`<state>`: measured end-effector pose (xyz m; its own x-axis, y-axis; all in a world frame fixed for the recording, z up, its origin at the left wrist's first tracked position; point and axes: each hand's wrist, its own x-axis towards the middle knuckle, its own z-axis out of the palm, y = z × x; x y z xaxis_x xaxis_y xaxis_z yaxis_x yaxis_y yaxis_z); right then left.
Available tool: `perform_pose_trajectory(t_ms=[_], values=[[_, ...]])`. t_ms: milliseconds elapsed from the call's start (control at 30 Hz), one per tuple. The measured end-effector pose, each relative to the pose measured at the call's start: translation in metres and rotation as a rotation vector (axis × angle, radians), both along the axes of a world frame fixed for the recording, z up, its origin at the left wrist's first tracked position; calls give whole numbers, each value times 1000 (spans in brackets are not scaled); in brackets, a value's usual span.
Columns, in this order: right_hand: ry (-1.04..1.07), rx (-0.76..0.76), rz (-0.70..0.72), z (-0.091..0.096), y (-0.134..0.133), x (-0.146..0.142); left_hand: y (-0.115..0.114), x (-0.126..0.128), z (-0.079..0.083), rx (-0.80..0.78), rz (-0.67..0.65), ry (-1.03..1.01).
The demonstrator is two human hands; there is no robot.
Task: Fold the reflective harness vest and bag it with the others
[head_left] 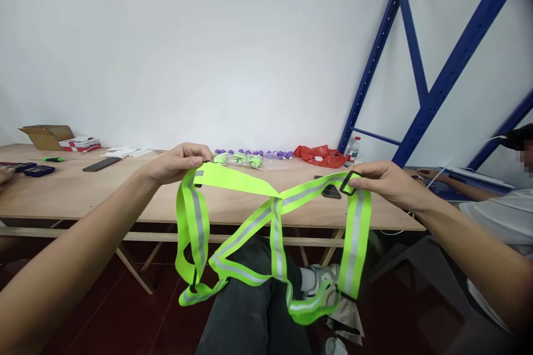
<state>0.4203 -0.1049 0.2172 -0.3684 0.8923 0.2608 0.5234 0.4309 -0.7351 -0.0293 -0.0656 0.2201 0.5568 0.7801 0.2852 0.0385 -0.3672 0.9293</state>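
Observation:
A neon-yellow reflective strap vest (275, 216) with grey stripes hangs stretched between my two hands above my lap. My left hand (179, 162) pinches one end of the strap, fingers closed on it. At the other end my right hand (385, 180) grips the strap beside a black buckle (348, 183). Loops of the vest droop down over my dark trouser leg (254, 310).
A wooden table (104, 194) stands in front with a black phone (101, 164), a cardboard box (45, 136), rolled yellow vests (239, 159), purple items, a red bag (320, 155) and a bottle (353, 148). A blue rack (433, 94) rises at the right. Another person sits at the right edge.

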Motion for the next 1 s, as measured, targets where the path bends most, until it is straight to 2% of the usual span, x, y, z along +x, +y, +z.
perform_pose_trajectory(t_ms=[200, 267, 367, 433, 533, 633, 733, 800, 867, 933, 1000], values=[[325, -237, 114, -14, 7, -9, -8, 31, -7, -70, -139, -244], [362, -305, 143, -17, 7, -13, -7, 35, -8, -88, -113, -240], [308, -344, 122, -20, 10, -13, -1, 29, -6, -60, 23, -130], [240, -307, 89, -19, 13, -9, 4, 20, -2, 32, 78, 6], [101, -163, 53, -14, 16, -1, 4, 4, 7, 219, 48, 270], [-25, -42, 19, -6, 14, 5, -8, -3, 12, 410, 95, 569], [-115, 13, -1, 0, 11, 10, -21, -3, 8, 616, 183, 828], [-179, 21, -7, 2, 8, 12, -25, -3, 1, 732, 187, 871], [-249, 20, -15, 3, 4, 12, -24, -5, -5, 805, 193, 810], [-319, 25, -37, 3, 0, 11, -21, -8, -8, 822, 225, 715], [-375, 35, -61, 3, -3, 10, -17, -11, -9, 767, 274, 629]])
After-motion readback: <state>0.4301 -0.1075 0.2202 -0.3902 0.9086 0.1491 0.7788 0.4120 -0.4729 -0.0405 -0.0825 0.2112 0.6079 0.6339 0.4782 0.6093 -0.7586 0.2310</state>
